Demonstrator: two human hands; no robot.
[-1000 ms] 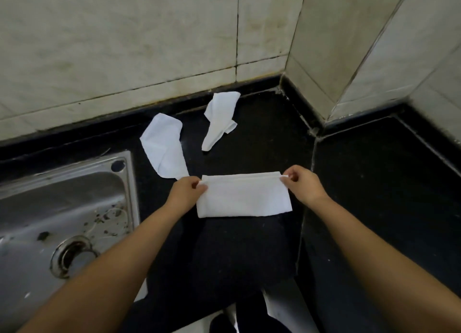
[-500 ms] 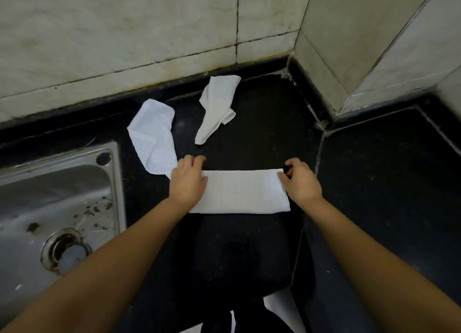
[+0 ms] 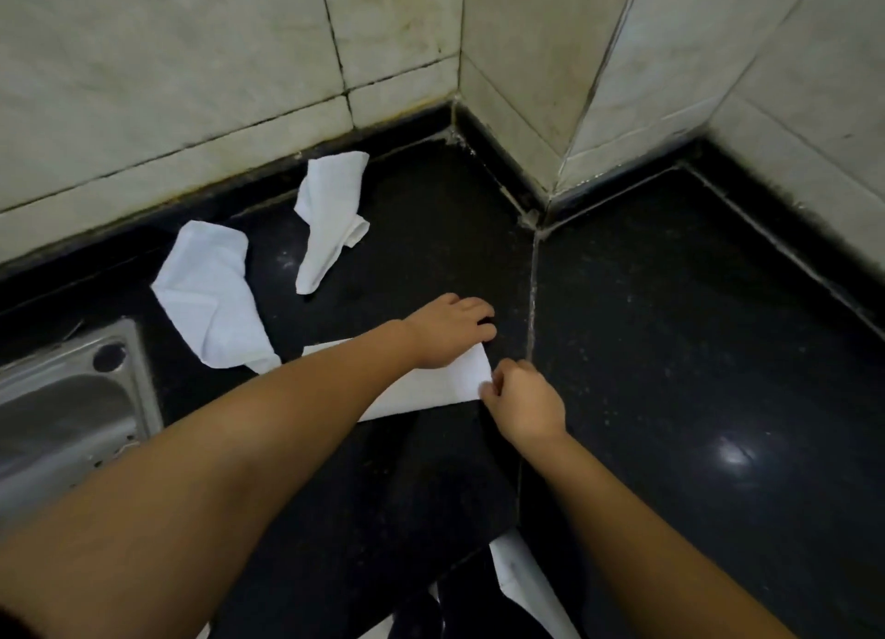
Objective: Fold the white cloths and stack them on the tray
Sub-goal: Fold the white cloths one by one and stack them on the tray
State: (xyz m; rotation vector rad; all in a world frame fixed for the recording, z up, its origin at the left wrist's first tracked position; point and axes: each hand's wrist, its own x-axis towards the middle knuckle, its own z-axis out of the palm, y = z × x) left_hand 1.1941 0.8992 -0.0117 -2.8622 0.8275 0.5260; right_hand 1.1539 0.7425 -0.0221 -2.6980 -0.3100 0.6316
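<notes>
A white cloth (image 3: 433, 385), folded into a long strip, lies on the black counter (image 3: 670, 351) in front of me. My left hand (image 3: 450, 332) reaches across it and lies flat on its right end, fingers stretched over the far edge. My right hand (image 3: 524, 401) pinches the strip's near right corner. My left forearm hides much of the strip. Two loose white cloths lie behind: a crumpled one (image 3: 210, 298) by the sink and another (image 3: 330, 217) near the wall. No tray is in sight.
A steel sink (image 3: 62, 413) is set in the counter at the left. Tiled walls (image 3: 527, 88) form a jutting corner at the back. A white sheet-like thing (image 3: 524, 583) shows below the counter's front edge.
My left hand has slid from the strip's left end across to its right end. My right hand has dropped to the near right corner. The view has swung to the right.
</notes>
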